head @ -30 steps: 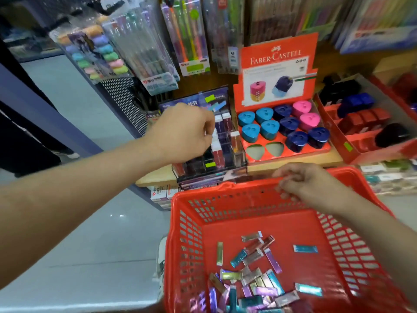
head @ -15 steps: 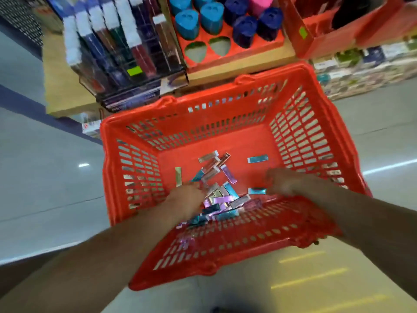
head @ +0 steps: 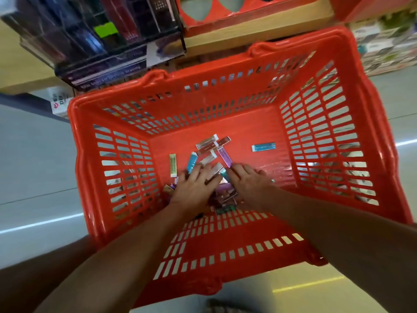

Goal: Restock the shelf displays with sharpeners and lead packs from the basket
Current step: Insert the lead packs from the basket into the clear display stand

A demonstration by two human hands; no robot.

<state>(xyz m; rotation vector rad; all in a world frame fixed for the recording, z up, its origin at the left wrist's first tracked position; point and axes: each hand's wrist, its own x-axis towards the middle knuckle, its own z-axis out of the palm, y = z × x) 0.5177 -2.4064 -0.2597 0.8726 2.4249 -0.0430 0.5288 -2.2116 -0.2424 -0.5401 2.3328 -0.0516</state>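
Observation:
A red plastic basket (head: 214, 64) sits below me with several small lead packs (head: 209, 145) scattered on its floor. Both my hands are down inside it. My left hand (head: 194, 186) lies with spread fingers over the heap of packs. Beside it, my right hand (head: 248, 181) rests on the heap, its fingertips touching a purple pack (head: 225, 157). A teal pack (head: 263, 147) lies apart to the right, and a green pack (head: 172, 164) to the left. Some packs are hidden under my hands.
At the top left, the clear lead pack display (head: 101, 37) stands on the wooden shelf (head: 259, 32). The red sharpener tray (head: 237, 16) with empty heart-shaped slots is beside it. Boxed stock (head: 383, 48) fills the lower shelf at right. Grey floor surrounds the basket.
My left hand left the lead pack display and went down into the basket. My right hand left the basket rim. Both now meet on the heap, and my view tilted down.

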